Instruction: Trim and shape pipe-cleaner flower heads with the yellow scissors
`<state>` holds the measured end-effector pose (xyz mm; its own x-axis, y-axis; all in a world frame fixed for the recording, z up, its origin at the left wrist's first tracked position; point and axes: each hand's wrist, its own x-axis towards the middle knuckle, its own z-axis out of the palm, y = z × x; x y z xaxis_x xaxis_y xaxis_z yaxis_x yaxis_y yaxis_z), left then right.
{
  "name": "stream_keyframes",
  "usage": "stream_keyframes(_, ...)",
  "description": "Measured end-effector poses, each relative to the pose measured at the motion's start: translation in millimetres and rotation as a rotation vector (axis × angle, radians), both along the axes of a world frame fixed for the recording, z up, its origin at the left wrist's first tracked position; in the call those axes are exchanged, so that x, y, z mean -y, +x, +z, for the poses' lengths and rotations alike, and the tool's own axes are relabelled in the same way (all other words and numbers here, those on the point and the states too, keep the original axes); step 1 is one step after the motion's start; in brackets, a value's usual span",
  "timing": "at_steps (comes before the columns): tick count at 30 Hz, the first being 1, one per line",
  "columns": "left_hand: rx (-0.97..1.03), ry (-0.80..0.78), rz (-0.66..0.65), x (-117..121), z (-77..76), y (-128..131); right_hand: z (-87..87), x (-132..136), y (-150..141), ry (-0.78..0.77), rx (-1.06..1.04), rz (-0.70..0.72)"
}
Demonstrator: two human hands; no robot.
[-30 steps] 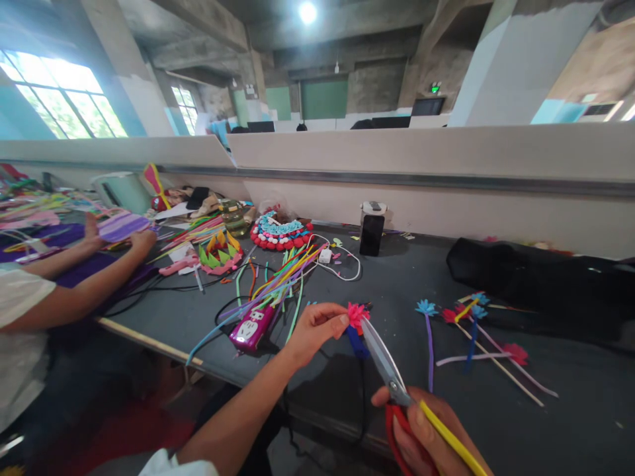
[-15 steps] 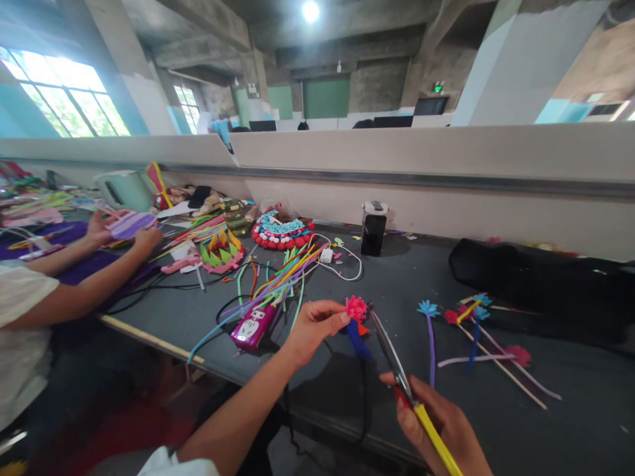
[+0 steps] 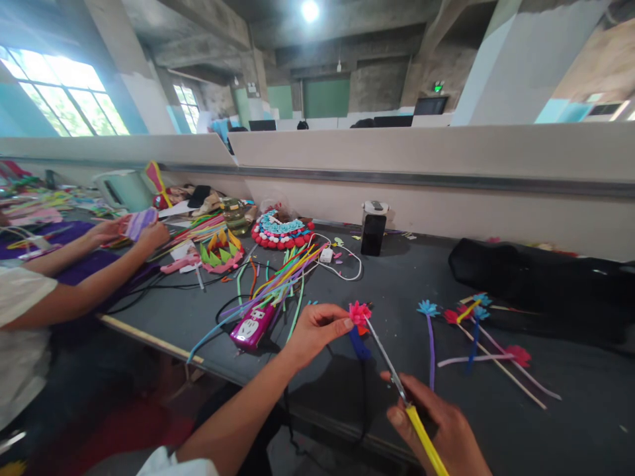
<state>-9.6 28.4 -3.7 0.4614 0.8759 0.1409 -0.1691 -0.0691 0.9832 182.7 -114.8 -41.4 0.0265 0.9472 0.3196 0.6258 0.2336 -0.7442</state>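
A small pink-red flower (image 3: 359,313) is pinched between the thumb and fingers of my left hand (image 3: 320,332), held above the dark table. My right hand (image 3: 436,416) is closed around the yellow handle of a pair of scissors (image 3: 389,360). Their metal blades point up and left, and the tip meets the flower's right edge. Whether the blades are parted cannot be made out. Beneath the flower, a blue strip (image 3: 360,345) and a bit of orange-red lie on the table. Right of the scissors are a blue flower on a purple stem (image 3: 429,330) and several more stemmed flowers (image 3: 479,320).
Bundled fuzzy sticks (image 3: 288,277) lie across a purple power strip (image 3: 252,325). Behind stand a beaded red-and-blue piece (image 3: 282,231) and a black phone (image 3: 373,233). Black cloth (image 3: 536,284) lies at right. At left, another person's hands (image 3: 151,235) hold something purple-striped.
The scissors' tip has shifted from beside the flower onto its right edge. The flower has dropped slightly right and down. The other person's purple-striped piece has turned.
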Motion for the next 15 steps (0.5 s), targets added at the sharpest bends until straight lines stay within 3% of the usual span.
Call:
stream_keyframes(8, -0.023, 0.062, -0.01, -1, -0.3, 1, 5.7, 5, -12, -0.147, -0.228, -0.101)
stream_keyframes(15, 0.016, 0.029, -0.027, -1, -0.8, 0, 21.3, 12, -20, -0.465, -0.666, 0.106)
